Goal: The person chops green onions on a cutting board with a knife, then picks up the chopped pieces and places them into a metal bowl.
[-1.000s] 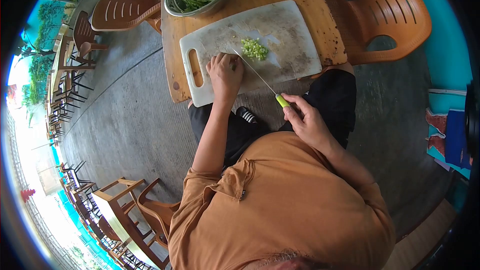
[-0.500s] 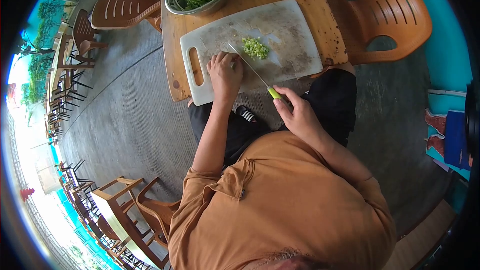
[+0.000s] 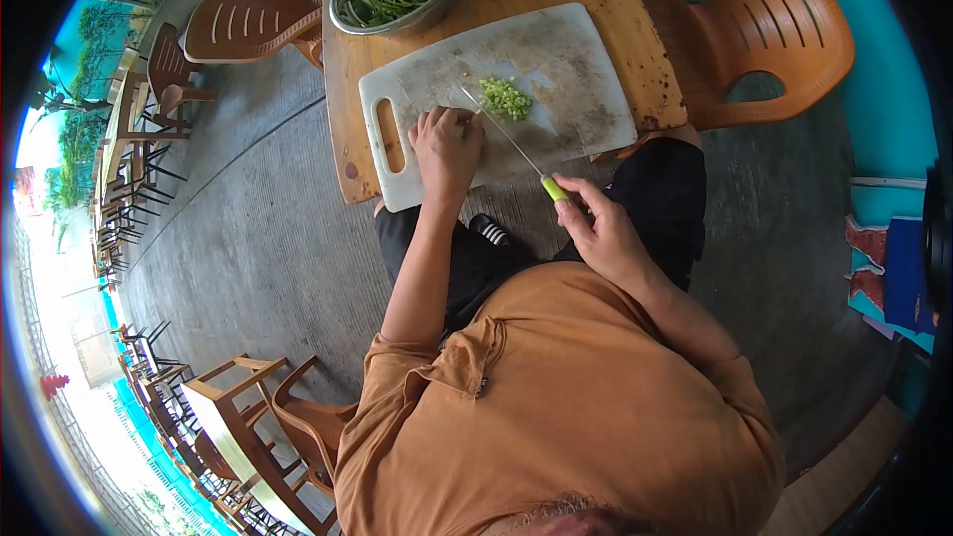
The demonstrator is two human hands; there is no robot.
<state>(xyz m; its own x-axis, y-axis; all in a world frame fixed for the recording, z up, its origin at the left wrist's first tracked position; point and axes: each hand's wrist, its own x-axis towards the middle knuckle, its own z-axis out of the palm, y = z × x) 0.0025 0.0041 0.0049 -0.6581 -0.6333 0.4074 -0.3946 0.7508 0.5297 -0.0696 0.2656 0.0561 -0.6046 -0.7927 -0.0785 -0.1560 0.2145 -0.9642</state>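
On the white cutting board (image 3: pixel 417 94), stained across its middle, lies a small heap of chopped green vegetable (image 3: pixel 504 99). My right hand (image 3: pixel 601 228) is closed around the lime-green handle of a knife (image 3: pixel 514 147). The thin blade slants up and left over the board, its edge beside the fingertips of my left hand (image 3: pixel 447 149). Those fingers are curled down on the board around a green stalk (image 3: pixel 461 131), of which only a bit shows. A metal bowl (image 3: pixel 369 28) of green stalks and cut pieces stands beyond the board's far left side.
The board rests on a wooden table (image 3: pixel 347 129), overhanging its near edge toward my lap. An orange plastic chair (image 3: pixel 784 30) stands at the right and a brown one (image 3: pixel 243 20) at the left. More tables and chairs line the far left.
The knife and my right hand have shifted slightly right and toward me. My left hand stays in nearly the same place. The heap looks about the same.
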